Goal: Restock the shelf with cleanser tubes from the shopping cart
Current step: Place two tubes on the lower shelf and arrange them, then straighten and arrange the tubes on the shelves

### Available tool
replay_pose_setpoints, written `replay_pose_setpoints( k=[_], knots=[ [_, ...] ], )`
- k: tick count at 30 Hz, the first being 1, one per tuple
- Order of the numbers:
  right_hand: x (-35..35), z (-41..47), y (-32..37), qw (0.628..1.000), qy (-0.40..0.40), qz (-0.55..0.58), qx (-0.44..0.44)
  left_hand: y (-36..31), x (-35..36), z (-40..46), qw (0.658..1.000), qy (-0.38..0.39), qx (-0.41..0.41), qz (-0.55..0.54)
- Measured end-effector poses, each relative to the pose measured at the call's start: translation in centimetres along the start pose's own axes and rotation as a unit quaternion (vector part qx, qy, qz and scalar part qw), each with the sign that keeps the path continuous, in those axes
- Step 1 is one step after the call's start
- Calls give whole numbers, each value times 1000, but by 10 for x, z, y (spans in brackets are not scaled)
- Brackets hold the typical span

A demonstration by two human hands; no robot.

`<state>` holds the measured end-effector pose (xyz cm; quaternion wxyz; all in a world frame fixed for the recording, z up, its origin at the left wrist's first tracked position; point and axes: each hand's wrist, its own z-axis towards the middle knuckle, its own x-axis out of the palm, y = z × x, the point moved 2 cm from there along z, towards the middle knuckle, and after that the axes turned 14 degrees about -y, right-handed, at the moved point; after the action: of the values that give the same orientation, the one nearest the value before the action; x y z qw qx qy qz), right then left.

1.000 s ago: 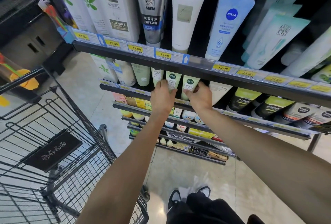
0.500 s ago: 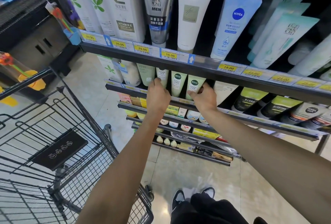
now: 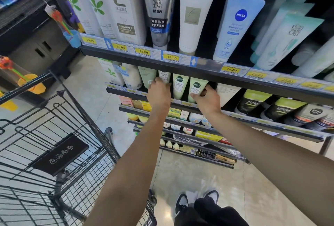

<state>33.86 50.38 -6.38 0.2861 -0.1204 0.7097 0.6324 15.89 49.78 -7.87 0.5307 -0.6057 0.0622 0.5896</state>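
On second shelf (image 3: 235, 115) down, under dark upper ledge: pale green cleanser tubes (image 3: 179, 88) standing cap-down, dark round logo and small print on each. Left hand (image 3: 159, 93) curled around white tube (image 3: 164, 77) just left of them. Right hand (image 3: 207, 99) pinching rightmost green tube (image 3: 197, 88); wire shopping cart (image 3: 54, 153) near left.

Black-and-white sneakers (image 3: 196, 201) stand on glossy beige floor tiles (image 3: 253, 189).

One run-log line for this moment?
left hand: on white tube | right hand: grips green tube | second shelf
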Motion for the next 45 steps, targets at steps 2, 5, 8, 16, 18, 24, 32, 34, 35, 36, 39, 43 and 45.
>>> replay_pose_setpoints(
  k=[2, 5, 8, 16, 18, 24, 32, 34, 35, 36, 39, 43, 45],
  knots=[
    [0, 0, 0, 1000, 3, -1, 2, 0, 0, 0, 1000, -11, -2, 1],
    [0, 1, -1, 1000, 5, 1, 2, 0, 0, 0, 1000, -19, -1, 7],
    [-1, 0, 0, 1000, 6, -2, -3, 1, 0, -3, 1000, -26, 11, 7],
    [-2, -2, 2, 1000, 11, -11, -2, 9, -2, -15, 998, -40, 37, -8],
    [-3, -1, 4, 1000, 12, -16, -1, 10, -3, -16, 998, -40, 43, -8],
    [-11, -7, 7, 1000, 10, -21, -6, 8, -5, -15, 999, -19, 43, 9],
    [-37, -28, 11, 1000, 5, -21, -18, 5, -27, -27, 998, 1, 49, 27],
    [-48, -35, 12, 999, 6, -21, -28, 5, -37, -34, 998, 4, 56, 31],
    [-54, -39, 11, 999, 7, -19, -35, 5, -42, -39, 997, 6, 66, 37],
    [-61, -43, 11, 999, 9, -19, -45, 3, -47, -43, 996, 8, 80, 45],
    [-86, -56, 12, 996, 9, -36, -78, -5, -64, -59, 990, 8, 126, 69],
    [-125, -70, 13, 991, -6, -57, -124, -30, -85, -86, 979, 20, 176, 97],
    [-146, -77, 13, 987, -17, -65, -145, -43, -93, -100, 974, 26, 205, 93]
  ],
)
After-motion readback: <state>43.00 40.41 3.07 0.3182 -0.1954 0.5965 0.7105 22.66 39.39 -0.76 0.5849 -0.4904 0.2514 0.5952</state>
